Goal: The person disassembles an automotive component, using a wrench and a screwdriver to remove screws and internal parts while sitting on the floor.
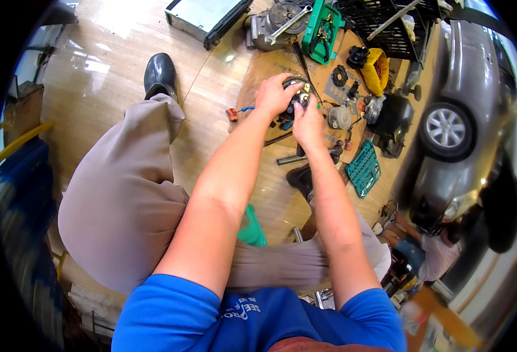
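Observation:
Both my hands are stretched out over a cardboard sheet (258, 76) on the floor. Between them is a dark round mechanical part (298, 94) with small brass-coloured studs on its face. My left hand (273, 95) grips its left side, thumb on top. The right hand (309, 125) holds the lower right side, thumb pointing up along it. Fingers underneath are hidden, and the part's exact kind is too small to tell. Close to the left wrist lies a red connector (232, 114) on a blue wire. A round metal piece (340, 118) sits right of my right hand.
A green tool case (323, 32), a wrench (289, 24) on a metal housing (258, 29) and a black crate (381, 23) stand beyond. To the right are a yellow container (375, 70), a teal socket tray (363, 169), a grey car (446, 170) and another person (437, 255).

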`<state>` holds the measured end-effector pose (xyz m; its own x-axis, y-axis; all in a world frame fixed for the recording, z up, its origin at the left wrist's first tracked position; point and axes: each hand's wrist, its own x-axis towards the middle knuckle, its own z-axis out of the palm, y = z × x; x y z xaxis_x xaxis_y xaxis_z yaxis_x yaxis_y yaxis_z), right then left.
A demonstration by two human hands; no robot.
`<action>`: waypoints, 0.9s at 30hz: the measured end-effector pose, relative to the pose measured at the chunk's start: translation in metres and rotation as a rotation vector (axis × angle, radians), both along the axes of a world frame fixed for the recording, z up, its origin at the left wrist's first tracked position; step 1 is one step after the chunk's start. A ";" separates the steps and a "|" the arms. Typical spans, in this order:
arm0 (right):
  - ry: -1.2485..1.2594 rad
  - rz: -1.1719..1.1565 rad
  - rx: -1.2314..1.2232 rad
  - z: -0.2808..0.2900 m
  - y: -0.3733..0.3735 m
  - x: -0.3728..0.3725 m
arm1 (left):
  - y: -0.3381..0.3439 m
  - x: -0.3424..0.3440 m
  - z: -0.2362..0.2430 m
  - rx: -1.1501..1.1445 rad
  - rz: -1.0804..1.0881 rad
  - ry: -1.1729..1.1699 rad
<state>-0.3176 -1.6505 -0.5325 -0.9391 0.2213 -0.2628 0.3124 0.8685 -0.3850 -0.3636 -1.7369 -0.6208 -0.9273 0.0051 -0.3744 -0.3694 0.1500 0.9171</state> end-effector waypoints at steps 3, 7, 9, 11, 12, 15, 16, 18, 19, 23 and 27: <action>-0.010 0.167 -0.057 0.001 0.016 -0.004 | -0.002 0.000 -0.004 -0.031 0.020 0.003; -0.126 0.250 -0.026 0.008 0.026 -0.014 | 0.003 0.001 -0.003 -0.104 0.161 0.094; -0.157 0.343 0.014 0.013 0.028 -0.023 | 0.007 0.004 -0.011 -0.074 0.232 0.115; -0.132 0.391 0.033 0.014 0.033 -0.033 | 0.010 -0.001 0.000 -0.066 0.245 0.064; -0.171 0.348 0.053 0.016 0.036 -0.035 | 0.011 -0.006 0.005 -0.031 0.221 0.042; -0.129 0.236 -0.092 0.001 0.035 -0.029 | 0.003 -0.010 0.003 -0.033 0.199 0.043; -0.103 0.187 -0.246 0.000 0.028 -0.023 | 0.000 -0.010 -0.001 -0.041 0.184 0.053; -0.129 0.098 -0.307 0.004 0.020 -0.010 | -0.003 -0.010 -0.008 -0.096 0.147 0.055; -0.095 0.057 -0.322 -0.001 0.022 0.000 | 0.000 -0.010 -0.007 -0.120 0.132 0.061; 0.017 -0.030 -0.359 -0.022 0.030 0.034 | 0.001 -0.014 -0.009 -0.020 0.032 0.014; 0.001 -0.111 -0.377 -0.021 0.033 0.040 | -0.002 -0.016 -0.009 0.233 -0.080 -0.036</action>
